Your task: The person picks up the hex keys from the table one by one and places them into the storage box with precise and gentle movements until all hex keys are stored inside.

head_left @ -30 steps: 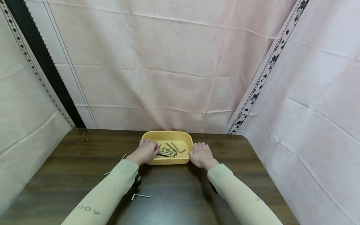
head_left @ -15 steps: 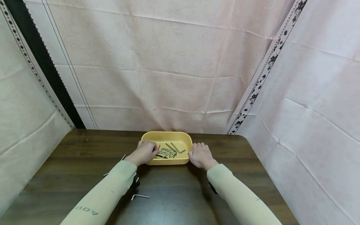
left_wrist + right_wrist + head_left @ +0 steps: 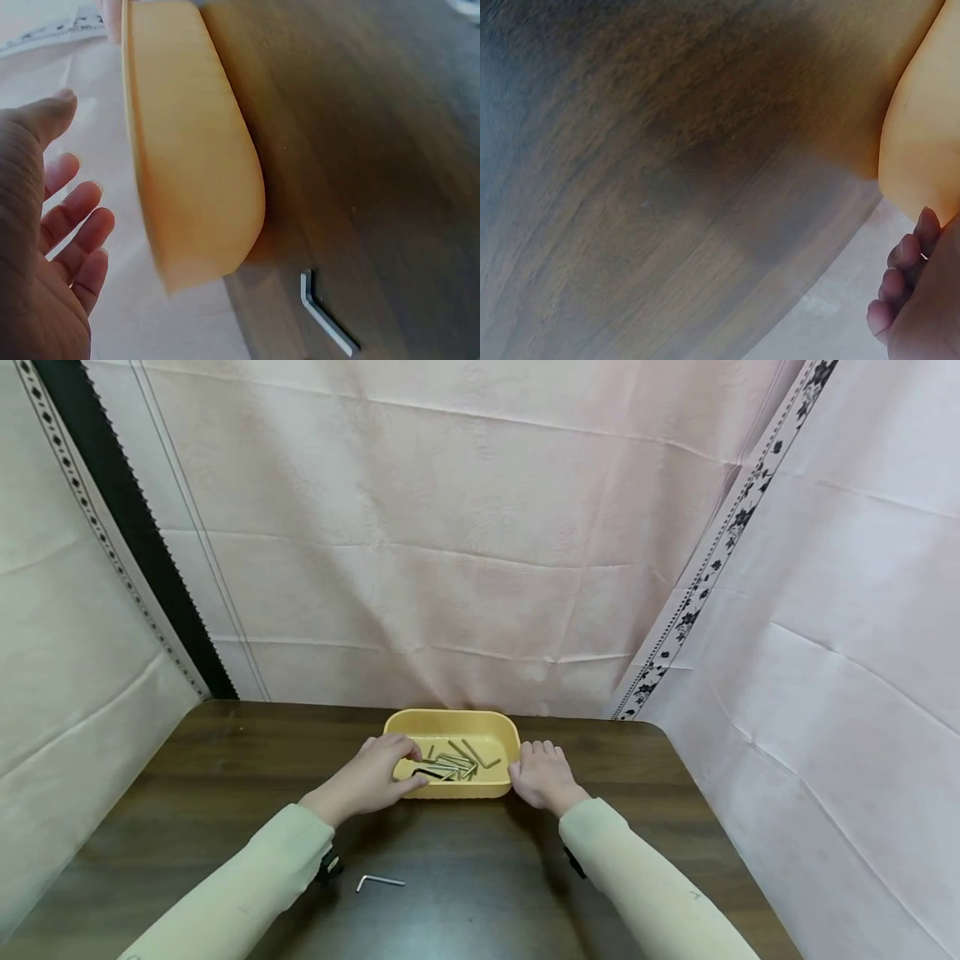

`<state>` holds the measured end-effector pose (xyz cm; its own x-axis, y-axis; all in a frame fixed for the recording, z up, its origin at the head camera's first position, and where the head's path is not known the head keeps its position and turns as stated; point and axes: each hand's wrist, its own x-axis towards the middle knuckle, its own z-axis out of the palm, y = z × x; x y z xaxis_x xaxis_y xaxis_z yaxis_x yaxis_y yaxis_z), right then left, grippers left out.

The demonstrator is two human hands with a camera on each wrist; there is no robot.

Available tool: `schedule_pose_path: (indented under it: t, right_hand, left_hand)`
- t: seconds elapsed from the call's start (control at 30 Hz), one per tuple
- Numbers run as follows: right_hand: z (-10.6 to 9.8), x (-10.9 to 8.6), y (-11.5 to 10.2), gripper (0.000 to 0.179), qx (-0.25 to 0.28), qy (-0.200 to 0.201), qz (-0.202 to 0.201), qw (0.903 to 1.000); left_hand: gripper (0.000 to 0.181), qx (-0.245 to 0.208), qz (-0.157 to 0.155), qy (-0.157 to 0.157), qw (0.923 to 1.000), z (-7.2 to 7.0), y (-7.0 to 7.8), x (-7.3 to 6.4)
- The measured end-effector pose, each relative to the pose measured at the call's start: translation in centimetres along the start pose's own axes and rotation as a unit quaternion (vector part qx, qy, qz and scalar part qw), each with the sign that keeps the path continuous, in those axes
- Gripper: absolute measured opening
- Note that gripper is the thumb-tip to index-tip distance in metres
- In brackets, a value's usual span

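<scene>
A yellow plastic tray (image 3: pixel 452 790) stands near the table's far edge. Several brass-coloured hex keys (image 3: pixel 455 766) lie in it, along with a black hex key (image 3: pixel 433 773) by its near left corner. My left hand (image 3: pixel 367 779) is at the tray's left end, thumb and fingers spread apart and holding nothing. In the left wrist view its fingers (image 3: pixel 79 214) are loosely bent beside the tray's wall (image 3: pixel 191 150). At the right end my right hand (image 3: pixel 542 777) holds the tray's rim, thumb at the edge and fingers (image 3: pixel 906 251) bent along the outside.
On the brown wooden table (image 3: pixel 480 877) a silver hex key (image 3: pixel 381 881) lies in front of the tray, to the right of the left sleeve (image 3: pixel 247 877). Pale cloth curtains (image 3: pixel 450 568) hang behind the table and along both sides.
My left thumb and fingers, curled together over the tray before, have spread apart, and the forearm has shifted left. The black hex key's short bend now shows. My right hand stays at the rim.
</scene>
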<state>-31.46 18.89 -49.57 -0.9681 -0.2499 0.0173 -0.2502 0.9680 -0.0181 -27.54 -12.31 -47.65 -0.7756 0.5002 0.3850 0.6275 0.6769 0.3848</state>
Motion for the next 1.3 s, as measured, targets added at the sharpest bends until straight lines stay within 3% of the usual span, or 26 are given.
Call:
schedule_pose_path:
  t: [0.1, 0.23, 0.43, 0.67, 0.83, 1.3]
  right_hand:
    - [0.0, 0.0, 0.2, 0.023, 0.003, 0.007, -0.003, 1.0000]
    - [0.1, 0.0, 0.4, 0.024, 0.006, 0.016, -0.004, 0.9999]
    - [0.2, 0.1, 0.2, 0.023, 0.007, 0.016, -0.003, 0.9998]
    - [-0.1, 0.1, 0.1, 0.023, 0.000, 0.016, 0.000, 0.9999]
    - [-0.1, 0.0, 0.0, 0.023, -0.003, 0.010, 0.002, 0.9999]
    - [0.0, 0.0, -0.1, 0.023, -0.012, 0.008, 0.001, 0.9999]
  left_hand:
    - [0.034, 0.006, 0.011, -0.004, 0.9999, -0.7, 0.7, -1.0]
    - [0.045, 0.003, 0.001, -0.033, 0.9995, -1.5, 1.3, -2.5]
    - [0.060, -0.009, -0.011, -0.067, 0.9976, -1.8, 1.0, -4.7]
    - [0.053, -0.029, -0.025, -0.125, 0.9915, -0.9, 0.6, -6.8]
    - [0.050, -0.021, -0.002, -0.132, 0.9910, 0.1, 0.7, -8.1]
    - [0.035, -0.045, -0.005, -0.167, 0.9849, 1.3, 0.9, -9.7]
